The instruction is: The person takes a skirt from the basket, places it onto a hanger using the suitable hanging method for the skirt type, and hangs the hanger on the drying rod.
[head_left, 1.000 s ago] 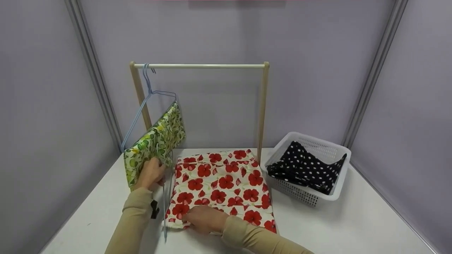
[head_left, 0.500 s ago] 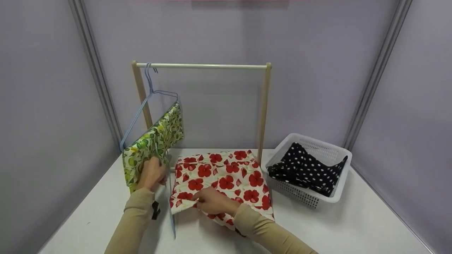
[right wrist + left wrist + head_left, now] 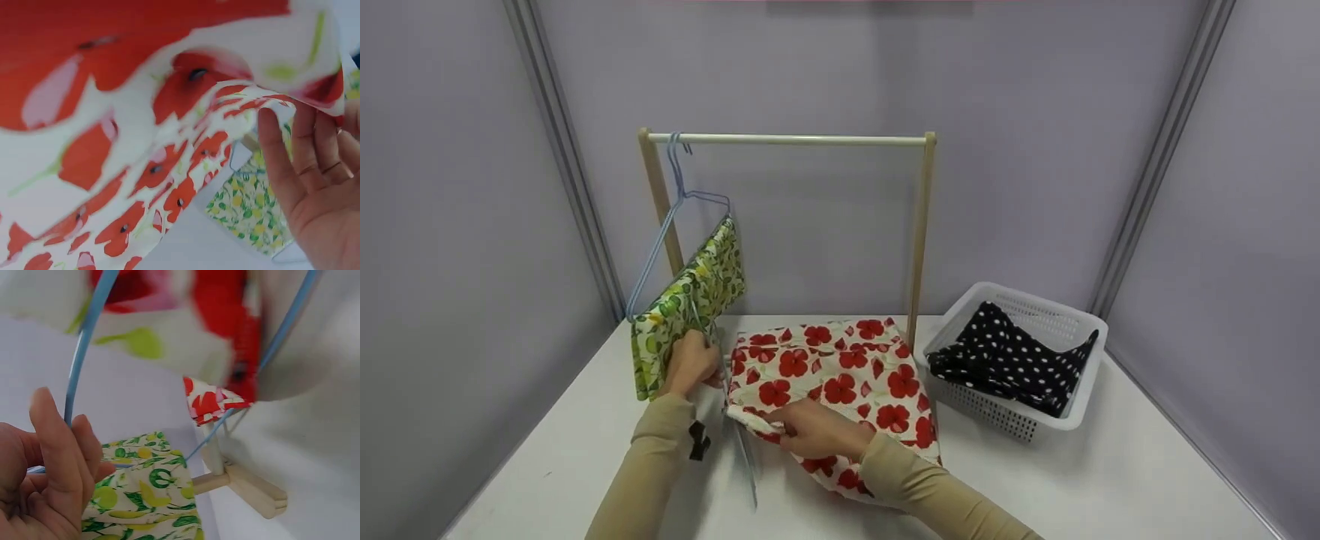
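Note:
My left hand (image 3: 690, 365) grips a blue wire hanger (image 3: 79, 363) at the left of the table. In the head view one end of this hanger points down toward the front, beside the cloth. My right hand (image 3: 821, 430) pinches the near left edge of a white cloth with red flowers (image 3: 840, 386), raised off the table. In the left wrist view the hanger's wires pass on both sides of that lifted edge. The right wrist view shows the fingers (image 3: 270, 132) at the cloth's border, with its underside arched open.
A green lemon-print cloth (image 3: 712, 277) hangs from another blue hanger (image 3: 656, 251) on a rack with a white rail (image 3: 787, 139) and wooden posts. To the right stands a white basket (image 3: 1084, 390) holding a black polka-dot cloth (image 3: 1012, 356).
My right hand has lifted the flowered cloth's near left edge off the table and drawn it back. The held hanger's lower end has swung right, toward the cloth.

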The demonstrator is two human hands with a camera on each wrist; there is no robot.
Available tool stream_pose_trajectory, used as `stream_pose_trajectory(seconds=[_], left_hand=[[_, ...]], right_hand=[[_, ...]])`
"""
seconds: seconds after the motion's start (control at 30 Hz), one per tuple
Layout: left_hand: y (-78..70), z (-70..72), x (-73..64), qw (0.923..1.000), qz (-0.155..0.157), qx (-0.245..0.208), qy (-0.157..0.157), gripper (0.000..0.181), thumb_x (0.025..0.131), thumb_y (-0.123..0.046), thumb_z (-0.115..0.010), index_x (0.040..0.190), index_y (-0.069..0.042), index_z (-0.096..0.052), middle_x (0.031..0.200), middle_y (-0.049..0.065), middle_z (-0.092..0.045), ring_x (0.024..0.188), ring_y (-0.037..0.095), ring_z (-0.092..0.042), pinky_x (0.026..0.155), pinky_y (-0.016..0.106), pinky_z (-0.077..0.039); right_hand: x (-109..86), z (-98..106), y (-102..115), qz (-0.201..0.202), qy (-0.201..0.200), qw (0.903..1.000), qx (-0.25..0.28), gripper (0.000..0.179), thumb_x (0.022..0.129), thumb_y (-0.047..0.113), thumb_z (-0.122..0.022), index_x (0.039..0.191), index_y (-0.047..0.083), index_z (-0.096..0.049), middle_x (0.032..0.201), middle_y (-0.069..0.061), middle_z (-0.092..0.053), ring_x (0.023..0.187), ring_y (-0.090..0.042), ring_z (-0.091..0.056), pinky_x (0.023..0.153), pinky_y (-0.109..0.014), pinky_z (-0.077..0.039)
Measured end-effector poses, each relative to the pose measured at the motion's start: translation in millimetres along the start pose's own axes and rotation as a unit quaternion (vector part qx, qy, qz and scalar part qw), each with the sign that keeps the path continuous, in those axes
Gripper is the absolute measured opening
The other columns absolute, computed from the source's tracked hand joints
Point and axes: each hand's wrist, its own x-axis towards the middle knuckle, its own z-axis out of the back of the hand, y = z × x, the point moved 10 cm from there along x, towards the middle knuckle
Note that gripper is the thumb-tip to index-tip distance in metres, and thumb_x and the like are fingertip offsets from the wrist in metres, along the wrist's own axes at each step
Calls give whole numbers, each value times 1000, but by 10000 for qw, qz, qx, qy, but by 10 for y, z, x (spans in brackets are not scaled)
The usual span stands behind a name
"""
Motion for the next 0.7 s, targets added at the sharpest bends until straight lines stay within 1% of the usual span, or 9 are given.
stream_pose_trajectory(seconds=[0.07,0.17,0.23,0.3,0.37,0.4,0.47,0.6,0.7], left_hand=[[3,7,-13,9997,84,-191,102,26,93,-8,-43,75,5,-58,50,5,-59,39,14,-59,44,30,-54],[-5,24,-25,9992,129,-349,153,29,94,-10,-44,78,8,-60,49,4,-59,39,15,-60,45,32,-54],[-16,27,-22,9992,117,-343,154,34,97,-16,-45,78,9,-60,48,4,-59,39,15,-60,45,32,-54],[-30,15,-21,9995,114,-234,166,42,100,-24,-45,77,6,-61,48,4,-59,39,15,-60,44,31,-54],[-42,-4,-25,9996,104,-172,185,45,102,-30,-43,78,4,-60,50,6,-60,39,16,-60,44,32,-54],[-46,-15,-27,9996,102,-176,204,45,102,-30,-43,79,4,-60,52,8,-62,39,17,-61,45,32,-54],[-53,-33,-40,9995,131,-180,221,38,102,-24,-43,81,3,-59,55,11,-62,40,17,-61,45,33,-54],[-78,-67,-66,9995,131,72,267,26,97,-9,-40,79,1,-56,58,12,-61,42,18,-60,46,33,-54],[-110,-94,-64,9992,22,277,272,23,93,-6,-39,74,-3,-52,57,11,-60,42,18,-60,47,35,-54]], right_hand=[[13,-90,7,29,126,9998,-167,43,94,10,-59,136,20,-58,67,8,-46,53,-2,-38,50,-15,-34],[33,-184,33,60,211,9991,-370,38,93,10,-62,130,21,-60,72,8,-52,58,-2,-43,55,-15,-37],[41,-248,76,155,330,9974,-622,31,93,10,-63,122,21,-62,77,7,-57,63,-3,-47,58,-16,-40],[45,-304,138,323,420,9941,-949,22,93,10,-63,113,21,-63,84,6,-62,69,-3,-51,63,-15,-42],[44,-368,186,462,522,9902,-1211,26,94,11,-64,117,24,-63,89,7,-66,73,-2,-54,66,-14,-44],[43,-394,208,529,543,9880,-1347,25,94,12,-64,115,24,-63,91,7,-66,74,-2,-56,67,-14,-45],[41,-433,236,610,510,9848,-1546,26,94,14,-64,117,27,-63,93,7,-67,78,-3,-59,67,-15,-46],[41,-446,215,480,254,9818,-1819,37,96,22,-63,130,35,-59,97,4,-67,79,-8,-62,64,-18,-46],[49,-447,183,404,291,9839,-1718,42,98,24,-60,137,39,-55,99,3,-67,78,-9,-60,63,-18,-44]])
